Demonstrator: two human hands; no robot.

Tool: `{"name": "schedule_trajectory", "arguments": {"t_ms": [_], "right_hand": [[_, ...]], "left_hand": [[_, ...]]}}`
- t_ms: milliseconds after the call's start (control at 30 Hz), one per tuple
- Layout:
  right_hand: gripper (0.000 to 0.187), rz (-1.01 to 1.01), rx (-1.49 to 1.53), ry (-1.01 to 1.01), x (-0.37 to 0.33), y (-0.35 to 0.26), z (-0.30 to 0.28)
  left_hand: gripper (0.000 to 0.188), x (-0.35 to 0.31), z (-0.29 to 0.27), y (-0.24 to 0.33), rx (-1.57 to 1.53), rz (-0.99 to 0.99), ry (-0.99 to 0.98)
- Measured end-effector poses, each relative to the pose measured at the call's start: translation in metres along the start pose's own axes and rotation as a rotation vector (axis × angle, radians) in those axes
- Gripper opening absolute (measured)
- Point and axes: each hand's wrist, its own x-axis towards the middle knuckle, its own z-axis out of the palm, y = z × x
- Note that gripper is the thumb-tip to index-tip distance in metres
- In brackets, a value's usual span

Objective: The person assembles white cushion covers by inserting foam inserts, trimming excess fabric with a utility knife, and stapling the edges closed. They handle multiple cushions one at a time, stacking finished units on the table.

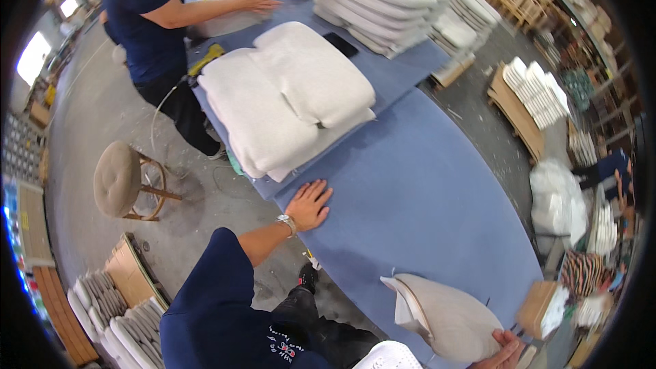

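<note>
My left hand [309, 206], with a watch on its wrist, lies flat on the blue-covered table [410, 184], fingers stretched out and holding nothing. It rests just in front of a stack of white padded cushions [287, 96]. At the near right end of the table lies a light beige cushion cover [447, 311], its left end gaping in loose flaps. My right hand [506, 351] grips the cover's right edge between thumb and fingers. Whether padding fills the cover I cannot tell.
Across the table a co-worker [147, 20] reaches over white pads. Taller stacks of white cushions [376, 0] and a dark phone [340, 44] sit at the far side. A round padded stool [117, 179] stands left; a cardboard box [538, 306] is beyond the right end.
</note>
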Motion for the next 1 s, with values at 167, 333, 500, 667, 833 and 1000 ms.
{"name": "schedule_trajectory", "arguments": {"t_ms": [167, 333, 500, 667, 833, 1000], "right_hand": [[0.054, -0.049, -0.054, -0.046, 0.026, -0.014, 0.007], [0.054, 0.016, 0.072, 0.013, 0.041, 0.006, 0.023], [0.054, 0.160, -0.030, 0.026, 0.058, -0.005, 0.044], [0.050, -0.058, -0.149, -0.043, 0.092, -0.023, 0.062], [0.041, 0.094, 0.389, -0.185, 0.102, -0.011, 0.106], [0.035, 0.049, 0.726, -0.752, 0.128, -0.046, 0.145]], "left_hand": [[0.060, -0.001, -0.008, -0.003, 0.030, -0.023, -0.058], [0.059, -0.001, -0.012, -0.006, 0.035, -0.014, -0.070], [0.059, -0.008, -0.018, -0.008, 0.024, -0.046, -0.067], [0.059, -0.005, 0.002, -0.005, -0.048, -0.072, -0.051], [0.060, -0.002, -0.002, -0.005, -0.050, -0.064, -0.055], [0.060, -0.002, -0.007, -0.007, -0.029, -0.086, -0.103]]}}
